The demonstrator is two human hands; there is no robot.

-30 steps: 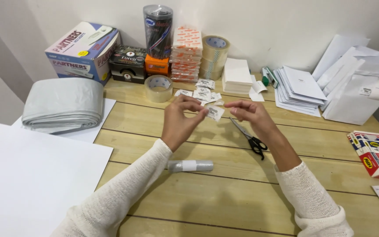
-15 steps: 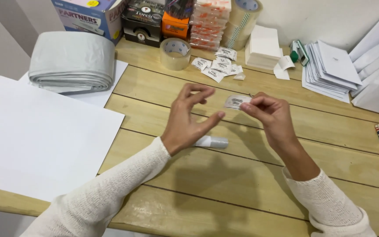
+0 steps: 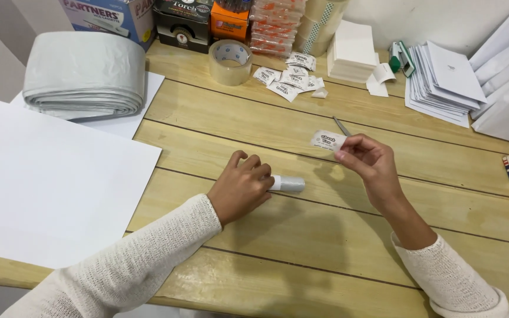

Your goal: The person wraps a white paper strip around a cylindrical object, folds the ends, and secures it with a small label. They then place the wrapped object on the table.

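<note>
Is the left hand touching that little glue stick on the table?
Touching. The head view shows the left hand laid over one end of the glue stick, fingers wrapped on it with no gap.

Under my left hand [image 3: 241, 187] I see a smooth plastic tube [image 3: 287, 184] on the matt, grained wood table [image 3: 337, 235], my right hand [image 3: 367, 162] pinches a thin paper label [image 3: 327, 141], and both my sleeves [image 3: 148, 259] look like rough knit cloth.
</note>
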